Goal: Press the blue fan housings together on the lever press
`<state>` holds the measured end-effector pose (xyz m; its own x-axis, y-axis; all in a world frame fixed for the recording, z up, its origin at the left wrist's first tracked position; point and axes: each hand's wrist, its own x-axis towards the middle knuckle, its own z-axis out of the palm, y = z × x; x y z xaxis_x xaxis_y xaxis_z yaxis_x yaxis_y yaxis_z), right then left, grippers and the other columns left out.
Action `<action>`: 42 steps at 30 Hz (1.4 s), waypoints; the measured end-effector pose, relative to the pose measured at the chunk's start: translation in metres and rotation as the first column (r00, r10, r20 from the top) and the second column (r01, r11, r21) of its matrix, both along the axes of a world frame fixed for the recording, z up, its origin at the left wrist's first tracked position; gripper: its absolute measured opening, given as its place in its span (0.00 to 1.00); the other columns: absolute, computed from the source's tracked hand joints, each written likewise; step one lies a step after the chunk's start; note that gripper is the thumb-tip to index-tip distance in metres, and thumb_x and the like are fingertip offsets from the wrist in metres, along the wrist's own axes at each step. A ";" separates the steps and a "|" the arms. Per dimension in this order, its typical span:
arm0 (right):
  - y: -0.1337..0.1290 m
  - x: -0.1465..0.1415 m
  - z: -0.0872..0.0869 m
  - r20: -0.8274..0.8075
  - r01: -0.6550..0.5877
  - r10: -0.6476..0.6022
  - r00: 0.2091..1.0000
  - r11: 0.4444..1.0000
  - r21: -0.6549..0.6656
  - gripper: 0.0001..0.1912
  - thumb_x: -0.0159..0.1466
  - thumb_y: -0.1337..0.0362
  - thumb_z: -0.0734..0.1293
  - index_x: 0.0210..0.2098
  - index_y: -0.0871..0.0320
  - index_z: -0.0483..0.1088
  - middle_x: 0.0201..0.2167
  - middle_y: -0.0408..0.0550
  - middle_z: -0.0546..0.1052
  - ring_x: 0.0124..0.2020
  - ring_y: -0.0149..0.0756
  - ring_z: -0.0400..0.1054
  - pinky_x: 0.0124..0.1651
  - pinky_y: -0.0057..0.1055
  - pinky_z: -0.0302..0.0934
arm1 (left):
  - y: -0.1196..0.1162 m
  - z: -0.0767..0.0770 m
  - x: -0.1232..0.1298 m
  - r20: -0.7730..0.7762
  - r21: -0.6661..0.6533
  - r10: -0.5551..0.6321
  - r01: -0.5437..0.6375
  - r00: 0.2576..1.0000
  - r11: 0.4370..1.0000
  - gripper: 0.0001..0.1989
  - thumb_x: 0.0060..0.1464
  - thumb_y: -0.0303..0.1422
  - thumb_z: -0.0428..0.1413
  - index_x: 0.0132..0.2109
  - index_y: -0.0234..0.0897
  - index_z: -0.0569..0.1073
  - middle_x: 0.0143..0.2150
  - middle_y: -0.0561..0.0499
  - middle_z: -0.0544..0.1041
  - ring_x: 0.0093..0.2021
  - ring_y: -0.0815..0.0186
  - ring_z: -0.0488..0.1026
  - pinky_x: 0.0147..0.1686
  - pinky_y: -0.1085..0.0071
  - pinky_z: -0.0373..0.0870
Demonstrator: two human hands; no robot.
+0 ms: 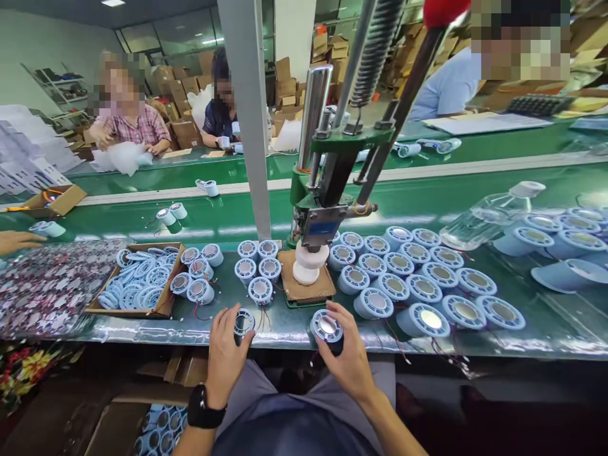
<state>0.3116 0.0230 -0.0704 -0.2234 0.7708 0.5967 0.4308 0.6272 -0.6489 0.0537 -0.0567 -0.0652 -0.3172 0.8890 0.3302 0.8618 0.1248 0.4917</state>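
Note:
At the table's front edge, my left hand (227,348) has its fingers wrapped round a light blue round housing (244,322) with a dark centre. My right hand (349,354) grips another light blue housing (327,324), whose centre is a shiny metal disc. Between and beyond my hands stands a green hand press (325,221). Its white round head (311,256) sits above a brown pad (320,288). Several housings (261,289) with thin wires stand left of the press, close to my left hand. Many more housings (375,303) stand in rows on the right.
A cardboard box of light blue rings (142,278) is at left, beside a pile of wired parts (47,285). A clear bottle (494,215) lies at right. A grey post (249,114) rises behind the table. Across the green conveyor (213,209) people work. Below is a box of housings (161,424).

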 end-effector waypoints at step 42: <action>0.050 0.029 0.169 0.288 -0.106 0.026 0.957 0.958 0.268 0.29 0.65 0.68 0.66 0.65 0.55 0.61 0.58 0.55 0.70 0.59 0.49 0.67 0.58 0.51 0.70 | 0.052 0.044 0.080 0.427 -0.032 -0.269 0.312 0.863 0.950 0.27 0.46 0.31 0.57 0.56 0.34 0.71 0.52 0.42 0.78 0.53 0.53 0.76 0.57 0.56 0.71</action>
<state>0.3405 0.0729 0.0981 -0.4561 0.5610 0.6909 0.5202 0.7979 -0.3045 0.1338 -0.0051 -0.0207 -0.1278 0.9826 0.1349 0.5880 -0.0344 0.8082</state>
